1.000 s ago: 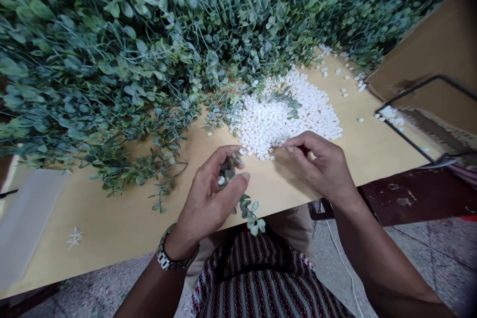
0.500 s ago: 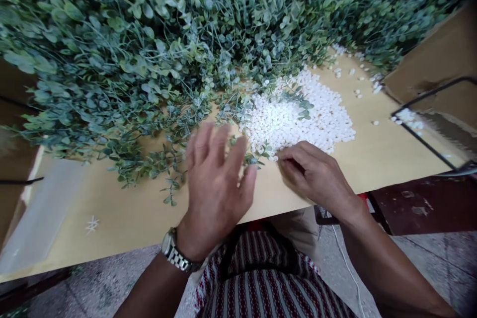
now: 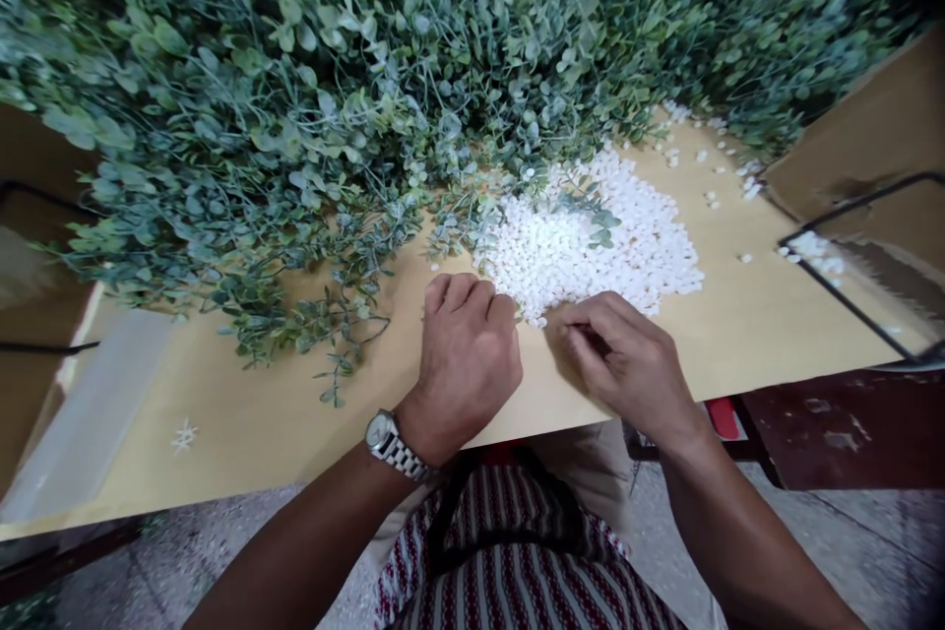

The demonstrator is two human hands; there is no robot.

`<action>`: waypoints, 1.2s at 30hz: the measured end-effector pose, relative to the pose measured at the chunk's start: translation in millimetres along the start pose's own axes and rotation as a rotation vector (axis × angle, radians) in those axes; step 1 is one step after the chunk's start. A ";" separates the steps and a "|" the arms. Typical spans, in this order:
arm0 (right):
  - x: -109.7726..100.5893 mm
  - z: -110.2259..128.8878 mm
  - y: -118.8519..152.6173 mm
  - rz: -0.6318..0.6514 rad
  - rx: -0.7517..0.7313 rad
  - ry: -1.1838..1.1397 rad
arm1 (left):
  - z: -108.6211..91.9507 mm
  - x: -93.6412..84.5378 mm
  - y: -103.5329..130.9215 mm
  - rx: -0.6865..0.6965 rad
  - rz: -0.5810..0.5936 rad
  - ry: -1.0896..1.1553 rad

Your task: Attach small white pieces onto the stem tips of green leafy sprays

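My left hand [image 3: 471,354] is closed over the tabletop, knuckles up, just left of the near edge of a pile of small white beads [image 3: 583,241]. Whatever lies under its curled fingers is hidden. My right hand [image 3: 627,349] rests at the pile's front edge with thumb and forefinger pinched together; anything between them is too small or covered to make out. A green leafy sprig [image 3: 605,221] lies on top of the beads. Behind them rises a big mass of artificial green foliage [image 3: 354,89], with loose stems [image 3: 332,354] trailing forward left of my left hand.
A yellowish board [image 3: 281,443] covers the table. Cardboard flaps [image 3: 871,118] with black wire frames [image 3: 863,212] stand on both sides. Stray beads [image 3: 710,199] are scattered at the right. Small white star-like pieces [image 3: 184,436] and clear tape [image 3: 110,413] lie at the left.
My left hand has moved right and slightly down, and its spread fingers have curled shut. The small sprig between my hands is now out of sight. My right hand stays nearly in place.
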State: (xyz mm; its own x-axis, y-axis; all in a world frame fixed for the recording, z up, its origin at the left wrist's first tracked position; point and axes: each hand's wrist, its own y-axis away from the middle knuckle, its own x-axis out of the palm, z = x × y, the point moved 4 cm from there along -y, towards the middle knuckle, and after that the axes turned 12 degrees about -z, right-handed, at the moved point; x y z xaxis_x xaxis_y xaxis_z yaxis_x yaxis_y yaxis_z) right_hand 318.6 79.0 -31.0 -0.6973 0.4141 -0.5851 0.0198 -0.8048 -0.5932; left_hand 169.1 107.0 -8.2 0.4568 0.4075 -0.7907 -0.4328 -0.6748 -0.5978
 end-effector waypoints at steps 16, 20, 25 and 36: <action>29.9 14.1 -2.4 0.071 0.857 -1.138 | 6.7 -27.9 14.7 -0.236 -0.036 0.670; 31.6 16.6 -2.1 0.111 0.892 -1.193 | 6.3 -25.6 15.4 -0.240 -0.018 0.685; 34.9 17.7 -0.6 0.160 0.887 -1.210 | 7.9 -22.8 16.2 -0.264 -0.036 0.716; 36.5 17.2 1.5 0.160 0.896 -1.215 | 8.1 -22.4 15.7 -0.261 -0.037 0.743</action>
State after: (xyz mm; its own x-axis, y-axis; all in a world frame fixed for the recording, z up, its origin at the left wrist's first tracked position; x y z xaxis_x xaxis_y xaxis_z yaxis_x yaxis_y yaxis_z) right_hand 280.8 85.5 -43.8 -0.8885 0.0694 0.4537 0.0330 -0.9763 0.2141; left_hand 145.8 92.3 -0.9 0.9068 -0.0232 -0.4210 -0.2527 -0.8292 -0.4985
